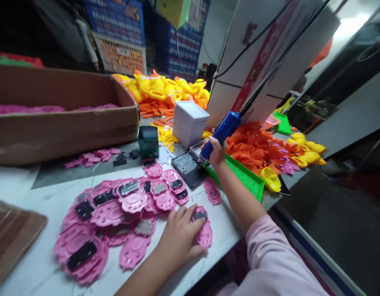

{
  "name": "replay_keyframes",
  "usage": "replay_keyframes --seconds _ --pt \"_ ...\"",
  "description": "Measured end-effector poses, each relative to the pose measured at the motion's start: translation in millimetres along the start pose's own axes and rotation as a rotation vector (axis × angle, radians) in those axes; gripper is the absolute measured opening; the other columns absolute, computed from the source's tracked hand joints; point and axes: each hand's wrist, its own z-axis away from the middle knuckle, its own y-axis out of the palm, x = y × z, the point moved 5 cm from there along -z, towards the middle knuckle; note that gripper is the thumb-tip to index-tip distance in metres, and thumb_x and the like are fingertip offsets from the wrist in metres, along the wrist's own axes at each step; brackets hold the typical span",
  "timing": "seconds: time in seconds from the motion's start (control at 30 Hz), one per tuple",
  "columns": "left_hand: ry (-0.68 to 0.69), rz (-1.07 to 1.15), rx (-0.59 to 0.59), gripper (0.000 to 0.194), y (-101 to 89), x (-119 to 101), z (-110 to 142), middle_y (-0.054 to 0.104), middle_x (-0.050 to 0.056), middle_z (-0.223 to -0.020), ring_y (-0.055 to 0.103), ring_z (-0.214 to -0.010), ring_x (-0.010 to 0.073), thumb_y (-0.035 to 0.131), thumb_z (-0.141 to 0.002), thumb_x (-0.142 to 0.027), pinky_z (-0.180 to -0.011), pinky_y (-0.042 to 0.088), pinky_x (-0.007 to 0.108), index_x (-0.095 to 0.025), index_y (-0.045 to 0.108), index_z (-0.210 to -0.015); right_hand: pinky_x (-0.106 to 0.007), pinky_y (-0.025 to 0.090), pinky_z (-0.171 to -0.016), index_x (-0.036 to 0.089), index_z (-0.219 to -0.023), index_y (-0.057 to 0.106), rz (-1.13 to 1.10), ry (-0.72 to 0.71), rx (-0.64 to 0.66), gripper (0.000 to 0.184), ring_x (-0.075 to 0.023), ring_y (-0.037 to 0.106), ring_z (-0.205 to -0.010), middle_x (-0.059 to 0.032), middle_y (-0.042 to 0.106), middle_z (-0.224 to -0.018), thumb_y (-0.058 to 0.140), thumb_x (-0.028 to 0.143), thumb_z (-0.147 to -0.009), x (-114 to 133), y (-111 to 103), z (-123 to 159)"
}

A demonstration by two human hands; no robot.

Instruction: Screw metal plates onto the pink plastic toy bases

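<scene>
My right hand (217, 152) is wrapped around a blue electric screwdriver (224, 129) whose cable runs up to the right. The tool's lower end is over a small light box beside a black gridded screw tray (188, 167); its tip is hidden. Lower down, my left hand (181, 230) grips a pink plastic plate (205, 233) with a dark square insert, fingers and thumb at its left side, on the white table. To the left is a heap of similar pink plates (128, 197), many with black or silvery inserts. Another pink plate (212, 191) lies beside the tray.
A cardboard box (66, 131) with pink parts stands at the left. Behind the screw tray are a dark green cup (148, 142) and a white box (190, 123). A green tray (247, 179) and orange parts (248, 150) lie right, yellow parts (165, 88) behind.
</scene>
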Motion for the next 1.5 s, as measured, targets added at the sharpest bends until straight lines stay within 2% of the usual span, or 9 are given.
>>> replay_keyframes --seconds 0.13,0.23,0.43,0.5,0.63,0.77,0.93,1.2,1.5 --pt "-0.027 -0.046 0.039 0.069 -3.8 -2 -2 0.042 0.013 -0.144 0.040 -0.126 0.0394 0.078 -0.059 -0.055 -0.102 0.029 0.058 -0.030 0.062 -0.121 -0.023 0.047 -0.043 0.017 -0.077 0.049 -0.061 -0.021 -0.002 0.024 -0.0114 0.055 -0.041 0.0044 0.057 -0.054 0.063 0.034 -0.068 20 -2 0" --pt "-0.035 -0.061 0.032 0.069 -3.7 -2 -2 0.043 0.012 -0.144 0.041 -0.126 0.0393 0.079 -0.057 -0.055 -0.103 0.030 0.058 -0.032 0.062 -0.120 -0.023 0.047 -0.043 0.017 -0.076 0.049 -0.095 -0.023 0.028 0.023 -0.0113 0.056 -0.043 0.0043 0.057 -0.055 0.062 0.035 -0.069 39 -4 11" --pt "0.057 -0.062 -0.049 0.074 -3.4 -2 2 0.047 0.014 -0.138 0.042 -0.121 0.0386 0.077 -0.055 -0.062 -0.100 0.031 0.056 -0.030 0.061 -0.120 -0.025 0.048 -0.043 0.015 -0.067 0.054 -0.100 0.074 0.091 0.027 -0.0140 0.058 -0.046 0.0006 0.058 -0.057 0.064 0.040 -0.066 68 -23 67" --pt "0.099 -0.056 -0.069 0.072 -3.8 -3 3 0.046 0.013 -0.139 0.041 -0.122 0.0376 0.075 -0.059 -0.062 -0.100 0.030 0.055 -0.030 0.060 -0.122 -0.025 0.049 -0.046 0.016 -0.066 0.053 -0.108 0.123 0.095 0.028 -0.0136 0.059 -0.048 0.0010 0.058 -0.058 0.064 0.042 -0.064 76 -33 87" --pt "0.115 -0.055 -0.060 0.067 -3.3 -3 3 0.045 0.014 -0.138 0.042 -0.119 0.0378 0.071 -0.064 -0.063 -0.098 0.032 0.055 -0.028 0.061 -0.120 -0.027 0.052 -0.050 0.018 -0.072 0.053 -0.104 0.184 0.123 0.026 -0.0139 0.059 -0.051 0.0017 0.058 -0.061 0.065 0.041 -0.065 83 -46 116" --pt "0.098 -0.064 -0.058 0.062 -4.2 -5 2 0.045 0.014 -0.138 0.041 -0.120 0.0373 0.071 -0.066 -0.061 -0.098 0.032 0.055 -0.029 0.062 -0.118 -0.028 0.052 -0.050 0.019 -0.075 0.055 -0.104 0.183 0.164 0.024 -0.0147 0.060 -0.053 0.0014 0.059 -0.063 0.065 0.039 -0.068 81 -47 135" --pt "0.103 -0.078 -0.059 0.063 -3.8 -5 1 0.044 0.014 -0.139 0.041 -0.120 0.0376 0.071 -0.066 -0.061 -0.098 0.032 0.053 -0.027 0.062 -0.119 -0.028 0.052 -0.048 0.019 -0.077 0.055 -0.092 0.145 0.173 0.022 -0.0153 0.060 -0.051 0.0014 0.059 -0.060 0.063 0.037 -0.068 78 -44 141" --pt "0.097 -0.077 -0.055 0.062 -3.3 -5 0 0.045 0.013 -0.138 0.042 -0.119 0.0371 0.071 -0.066 -0.060 -0.098 0.031 0.053 -0.027 0.063 -0.118 -0.028 0.052 -0.049 0.020 -0.075 0.055 -0.054 0.196 0.146 0.024 -0.0144 0.058 -0.050 0.0013 0.059 -0.059 0.064 0.040 -0.065 76 -47 140" --pt "0.099 -0.061 -0.056 0.062 -1.8 -5 1 0.044 0.014 -0.139 0.040 -0.119 0.0375 0.071 -0.067 -0.061 -0.097 0.031 0.053 -0.027 0.062 -0.118 -0.028 0.052 -0.049 0.019 -0.075 0.055 -0.044 0.173 0.164 0.027 -0.0149 0.060 -0.051 0.0010 0.058 -0.059 0.066 0.041 -0.065 75 -49 139"
